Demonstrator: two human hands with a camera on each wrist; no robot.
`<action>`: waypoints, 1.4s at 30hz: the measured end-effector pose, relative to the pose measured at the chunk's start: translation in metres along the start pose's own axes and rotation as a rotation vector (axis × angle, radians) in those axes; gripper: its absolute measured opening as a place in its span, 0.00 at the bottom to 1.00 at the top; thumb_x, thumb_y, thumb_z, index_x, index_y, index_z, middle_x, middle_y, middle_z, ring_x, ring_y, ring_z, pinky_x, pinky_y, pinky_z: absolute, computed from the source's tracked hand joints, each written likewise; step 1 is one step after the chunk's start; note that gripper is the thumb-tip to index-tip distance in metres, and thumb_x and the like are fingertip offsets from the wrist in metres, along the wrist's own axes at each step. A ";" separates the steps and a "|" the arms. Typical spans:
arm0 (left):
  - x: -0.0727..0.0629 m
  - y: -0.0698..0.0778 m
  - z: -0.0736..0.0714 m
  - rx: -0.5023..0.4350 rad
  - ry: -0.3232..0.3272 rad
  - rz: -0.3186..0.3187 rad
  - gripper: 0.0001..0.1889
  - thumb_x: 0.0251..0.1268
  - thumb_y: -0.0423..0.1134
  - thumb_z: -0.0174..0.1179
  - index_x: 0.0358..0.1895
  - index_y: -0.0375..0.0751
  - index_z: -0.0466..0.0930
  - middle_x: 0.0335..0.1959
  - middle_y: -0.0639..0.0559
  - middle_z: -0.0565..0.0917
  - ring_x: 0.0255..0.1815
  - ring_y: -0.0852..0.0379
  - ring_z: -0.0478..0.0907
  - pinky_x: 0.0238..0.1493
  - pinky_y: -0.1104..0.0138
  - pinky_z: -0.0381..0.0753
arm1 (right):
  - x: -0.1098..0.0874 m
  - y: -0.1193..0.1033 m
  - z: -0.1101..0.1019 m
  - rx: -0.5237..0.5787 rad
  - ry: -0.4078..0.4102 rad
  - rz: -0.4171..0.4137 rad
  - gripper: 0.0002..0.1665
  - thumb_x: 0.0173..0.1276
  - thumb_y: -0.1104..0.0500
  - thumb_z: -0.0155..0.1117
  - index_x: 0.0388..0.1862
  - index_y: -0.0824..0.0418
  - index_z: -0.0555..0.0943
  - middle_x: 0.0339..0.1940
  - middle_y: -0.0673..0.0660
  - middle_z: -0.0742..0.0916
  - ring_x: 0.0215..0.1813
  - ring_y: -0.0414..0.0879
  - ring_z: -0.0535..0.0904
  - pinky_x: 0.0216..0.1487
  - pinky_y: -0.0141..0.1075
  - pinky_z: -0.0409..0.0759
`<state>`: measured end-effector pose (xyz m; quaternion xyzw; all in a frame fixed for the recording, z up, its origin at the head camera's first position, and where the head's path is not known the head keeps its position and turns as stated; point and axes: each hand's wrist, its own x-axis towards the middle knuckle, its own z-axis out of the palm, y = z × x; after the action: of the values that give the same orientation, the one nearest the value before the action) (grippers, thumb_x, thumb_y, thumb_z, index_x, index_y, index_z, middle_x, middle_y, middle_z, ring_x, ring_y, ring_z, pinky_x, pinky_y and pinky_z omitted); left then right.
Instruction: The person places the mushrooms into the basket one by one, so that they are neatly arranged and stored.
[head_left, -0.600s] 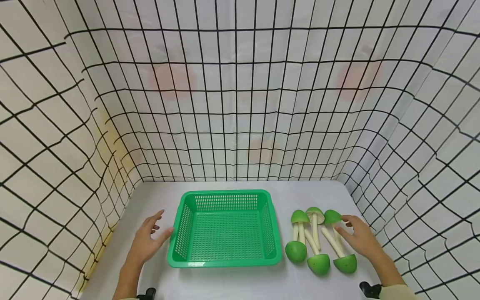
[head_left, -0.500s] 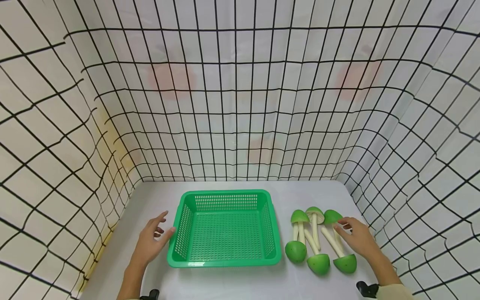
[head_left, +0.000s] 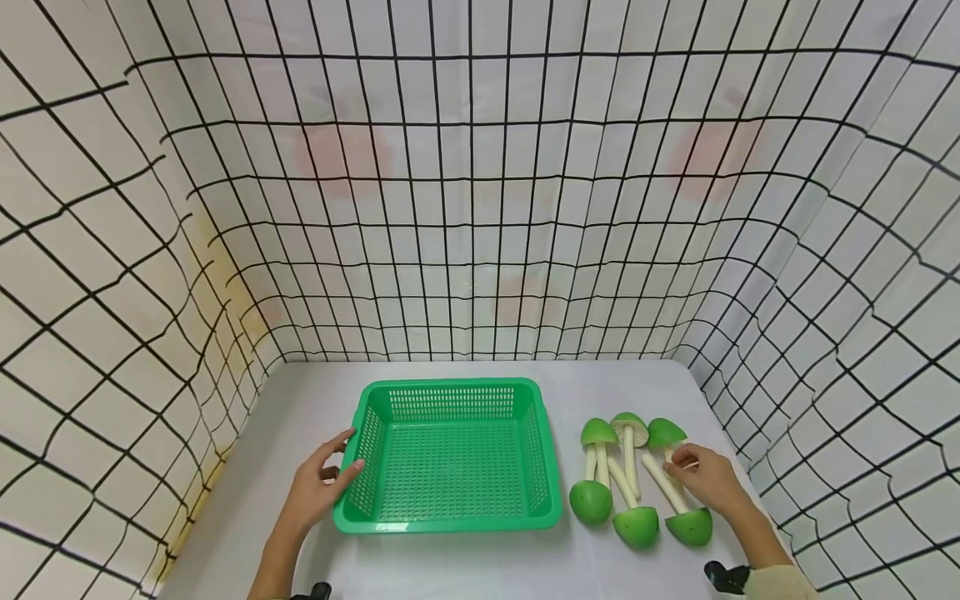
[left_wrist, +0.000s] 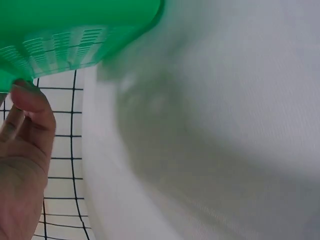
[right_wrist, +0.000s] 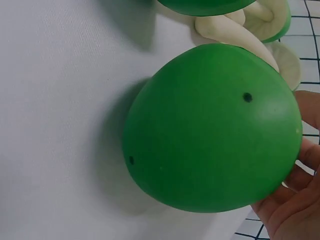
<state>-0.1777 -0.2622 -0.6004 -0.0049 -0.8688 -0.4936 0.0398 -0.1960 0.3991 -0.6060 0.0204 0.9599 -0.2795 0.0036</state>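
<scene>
My left hand (head_left: 311, 492) is at the left wall of a green plastic basket (head_left: 447, 527), its thumb over the rim and its fingers along the outer side. In the left wrist view the thumb (left_wrist: 37, 102) meets the basket's edge. My right hand (head_left: 708, 479) pinches the pale stem of the upper right toy mushroom (head_left: 664, 432), whose green cap lies beyond the fingers. The hand hides most of that stem. Another mushroom's green cap (right_wrist: 212, 130) fills much of the right wrist view, with my right fingers (right_wrist: 310, 152) partly behind it.
Several more green-capped mushrooms lie right of the basket, among them the lower left one (head_left: 591, 502), the lower middle one (head_left: 637, 527) and the top middle one (head_left: 629, 427). A white sheet with black netting (head_left: 480, 250) encloses the white table (head_left: 450, 571) at the back and sides.
My left hand has moved right, bringing its thumb from beside the rim to over it. My right hand has shifted slightly left and its fingers have closed in on the stem. The basket stays put.
</scene>
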 end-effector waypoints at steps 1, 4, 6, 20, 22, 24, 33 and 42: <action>0.000 0.000 0.000 -0.025 -0.002 -0.014 0.33 0.69 0.48 0.69 0.76 0.54 0.69 0.60 0.38 0.76 0.35 0.54 0.86 0.30 0.68 0.85 | 0.001 0.001 0.001 0.003 -0.008 0.004 0.21 0.71 0.49 0.69 0.47 0.66 0.83 0.43 0.61 0.89 0.45 0.55 0.86 0.42 0.43 0.83; 0.001 0.001 0.002 -0.114 -0.030 -0.075 0.33 0.69 0.46 0.69 0.75 0.54 0.70 0.64 0.38 0.74 0.39 0.47 0.89 0.31 0.66 0.86 | 0.001 0.000 0.001 0.009 -0.024 0.023 0.22 0.70 0.50 0.70 0.48 0.68 0.81 0.42 0.61 0.88 0.45 0.55 0.85 0.41 0.43 0.81; 0.001 0.002 0.002 -0.166 -0.044 -0.116 0.33 0.69 0.45 0.69 0.75 0.55 0.70 0.66 0.39 0.72 0.40 0.45 0.90 0.32 0.65 0.86 | 0.002 0.001 0.000 0.005 -0.031 0.041 0.23 0.69 0.51 0.70 0.50 0.70 0.80 0.41 0.61 0.87 0.43 0.54 0.84 0.39 0.41 0.79; -0.003 0.009 0.003 -0.137 0.011 -0.151 0.31 0.72 0.49 0.66 0.75 0.54 0.71 0.58 0.37 0.76 0.31 0.52 0.88 0.31 0.66 0.85 | 0.011 0.012 0.005 0.028 -0.105 0.108 0.30 0.65 0.55 0.69 0.57 0.76 0.74 0.40 0.62 0.85 0.37 0.49 0.81 0.33 0.37 0.78; -0.003 0.011 0.001 -0.123 0.008 -0.141 0.31 0.72 0.49 0.66 0.76 0.52 0.70 0.57 0.36 0.76 0.31 0.52 0.88 0.31 0.66 0.85 | 0.011 0.014 0.008 0.028 -0.107 0.104 0.31 0.66 0.55 0.69 0.58 0.77 0.75 0.40 0.62 0.86 0.37 0.48 0.81 0.33 0.37 0.79; -0.002 0.013 0.001 -0.115 0.004 -0.143 0.31 0.72 0.48 0.66 0.76 0.51 0.70 0.57 0.36 0.76 0.31 0.52 0.88 0.32 0.67 0.85 | 0.011 0.014 0.008 0.030 -0.100 0.099 0.31 0.66 0.56 0.68 0.59 0.78 0.75 0.40 0.63 0.86 0.37 0.49 0.82 0.33 0.37 0.79; 0.002 0.016 0.003 -0.123 0.008 -0.174 0.29 0.74 0.41 0.64 0.75 0.52 0.70 0.55 0.37 0.75 0.33 0.51 0.88 0.33 0.67 0.84 | 0.007 0.000 -0.002 -0.022 -0.019 0.052 0.28 0.68 0.56 0.67 0.60 0.74 0.78 0.40 0.62 0.87 0.38 0.51 0.82 0.34 0.39 0.76; 0.002 0.016 0.007 -0.114 0.038 -0.190 0.27 0.75 0.41 0.63 0.75 0.53 0.71 0.52 0.38 0.76 0.32 0.52 0.87 0.33 0.67 0.83 | 0.004 -0.020 -0.015 -0.039 0.099 -0.029 0.24 0.65 0.59 0.70 0.57 0.70 0.81 0.36 0.59 0.87 0.36 0.46 0.84 0.31 0.35 0.75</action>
<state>-0.1789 -0.2483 -0.5899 0.0845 -0.8350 -0.5436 0.0088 -0.2005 0.3903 -0.5826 0.0201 0.9644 -0.2595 -0.0478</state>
